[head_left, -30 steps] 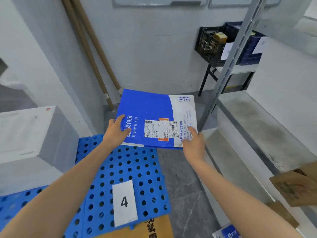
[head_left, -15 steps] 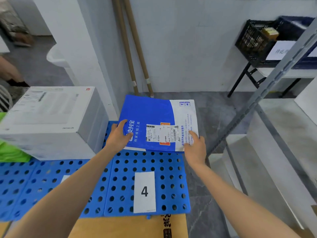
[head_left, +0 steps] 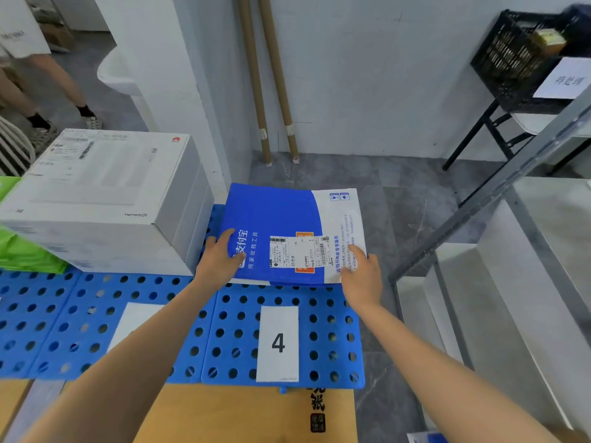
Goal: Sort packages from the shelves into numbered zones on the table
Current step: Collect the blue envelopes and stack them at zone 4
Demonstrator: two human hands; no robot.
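A flat blue and white package (head_left: 281,219) with a shipping label is held at the far end of the blue perforated panel (head_left: 323,327) that carries a white card marked 4 (head_left: 277,343). My left hand (head_left: 220,260) grips its near left edge, thumb on top. My right hand (head_left: 359,273) grips its near right corner. Whether the package rests on the panel or hovers just above it cannot be told.
A big white box (head_left: 96,193) stands on the neighbouring blue panel (head_left: 64,314), touching close to the package's left side, with something green (head_left: 19,251) under it. Metal shelving (head_left: 499,193) rises at right. A brown carton (head_left: 240,414) lies below. A person's legs (head_left: 41,91) are far left.
The view swung left from the shelves toward the table. Both hands carried the package over the far end of the panel marked 4, beside the white box.
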